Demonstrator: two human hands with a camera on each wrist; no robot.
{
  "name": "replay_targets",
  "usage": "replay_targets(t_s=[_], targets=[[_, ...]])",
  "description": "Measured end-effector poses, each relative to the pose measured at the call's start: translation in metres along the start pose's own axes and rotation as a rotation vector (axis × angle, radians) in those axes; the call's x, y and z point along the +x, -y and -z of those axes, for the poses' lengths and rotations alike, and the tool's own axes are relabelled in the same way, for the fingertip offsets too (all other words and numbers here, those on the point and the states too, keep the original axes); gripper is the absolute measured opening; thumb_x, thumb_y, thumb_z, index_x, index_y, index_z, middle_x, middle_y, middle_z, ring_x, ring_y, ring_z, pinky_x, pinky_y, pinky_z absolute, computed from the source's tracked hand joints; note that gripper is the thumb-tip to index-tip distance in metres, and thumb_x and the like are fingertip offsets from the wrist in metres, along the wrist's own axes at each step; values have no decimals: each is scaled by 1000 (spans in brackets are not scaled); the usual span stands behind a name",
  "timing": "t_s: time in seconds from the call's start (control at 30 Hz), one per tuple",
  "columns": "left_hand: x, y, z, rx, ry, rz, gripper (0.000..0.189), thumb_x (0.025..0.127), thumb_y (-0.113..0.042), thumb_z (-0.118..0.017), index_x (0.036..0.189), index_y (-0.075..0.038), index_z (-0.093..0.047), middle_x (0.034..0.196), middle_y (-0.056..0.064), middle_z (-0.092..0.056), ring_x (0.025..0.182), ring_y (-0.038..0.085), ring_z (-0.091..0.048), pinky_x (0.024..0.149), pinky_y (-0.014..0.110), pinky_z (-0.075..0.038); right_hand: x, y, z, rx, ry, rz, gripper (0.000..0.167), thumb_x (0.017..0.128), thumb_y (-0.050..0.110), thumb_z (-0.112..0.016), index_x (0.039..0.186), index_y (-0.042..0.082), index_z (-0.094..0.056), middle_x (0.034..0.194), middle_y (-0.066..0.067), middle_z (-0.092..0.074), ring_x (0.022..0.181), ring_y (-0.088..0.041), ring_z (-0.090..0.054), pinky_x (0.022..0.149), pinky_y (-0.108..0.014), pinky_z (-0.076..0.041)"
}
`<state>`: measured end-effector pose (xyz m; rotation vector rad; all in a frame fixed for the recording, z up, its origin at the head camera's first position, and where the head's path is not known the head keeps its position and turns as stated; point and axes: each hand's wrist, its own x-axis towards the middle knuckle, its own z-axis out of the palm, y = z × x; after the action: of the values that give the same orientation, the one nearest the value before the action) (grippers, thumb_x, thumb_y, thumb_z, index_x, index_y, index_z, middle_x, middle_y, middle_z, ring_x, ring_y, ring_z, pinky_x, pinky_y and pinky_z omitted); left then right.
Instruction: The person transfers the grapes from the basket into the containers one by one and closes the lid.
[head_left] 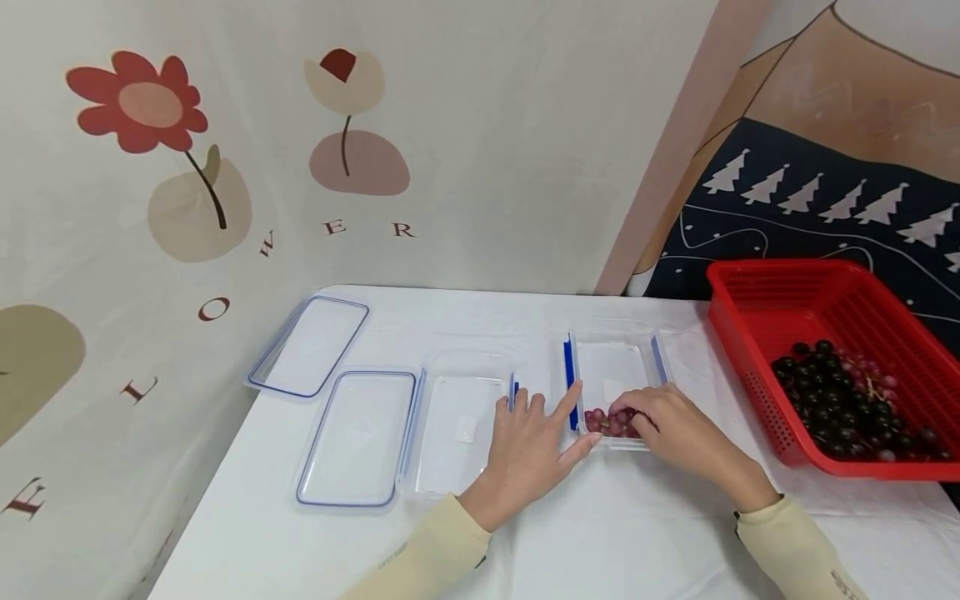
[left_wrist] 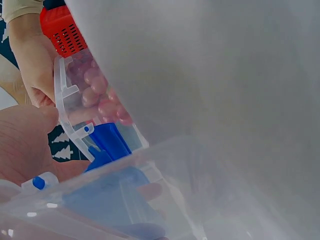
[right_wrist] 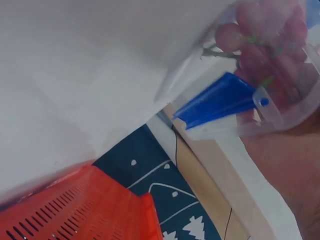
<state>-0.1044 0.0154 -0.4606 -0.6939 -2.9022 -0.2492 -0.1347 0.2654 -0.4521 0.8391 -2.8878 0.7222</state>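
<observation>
Red grapes [head_left: 597, 422]: in the near end of the clear container [head_left: 611, 364], below its rim.
Right hand [head_left: 686, 429]: fingers curled in narrowly on the grapes, thumb close by; how firm the hold is, I cannot tell.
Left hand [head_left: 525, 446]: fingers spread wide, holding nothing, thumb and forefinger at the container's near left side, by the blue flap [head_left: 569, 358].
Red basket [head_left: 757, 392]: to the right, with dark grapes [head_left: 828, 404] in it.
Step in hand: apparently settling the bunch.
Next move: probably calls for a gentle release, without squashing.
</observation>
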Motion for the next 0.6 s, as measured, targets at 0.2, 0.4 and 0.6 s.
replay_targets(t_s=[0.2,0.4,0.6], targets=[[0,0,1,-17,25,12,79,109,-74,-39,172,-27,-39,124,16,-73,128,40,-59,103,60,-43,-2,-2,-6,-29,-72,23,31,98,-5,-62,113,13,-82,111,-2,-80,103,-26,-74,99,-61,-53],[1,-1,2,7,40,16,79,109,-74,-36,173,-28,-37,127,15,-72,129,40,-59,104,59,-44,-7,-3,-9,-30,-155,26,24,104,11,-69,125,10,-78,123,-9,-77,118,-36,-69,104,-62,-43],[2,-1,1,6,44,18,79,109,-74,-39,173,-28,-36,130,16,-72,130,40,-59,106,61,-44,-13,-5,-8,9,-177,9,42,99,30,-80,133,6,-73,129,-12,-74,124,-38,-62,109,-66,-31]])
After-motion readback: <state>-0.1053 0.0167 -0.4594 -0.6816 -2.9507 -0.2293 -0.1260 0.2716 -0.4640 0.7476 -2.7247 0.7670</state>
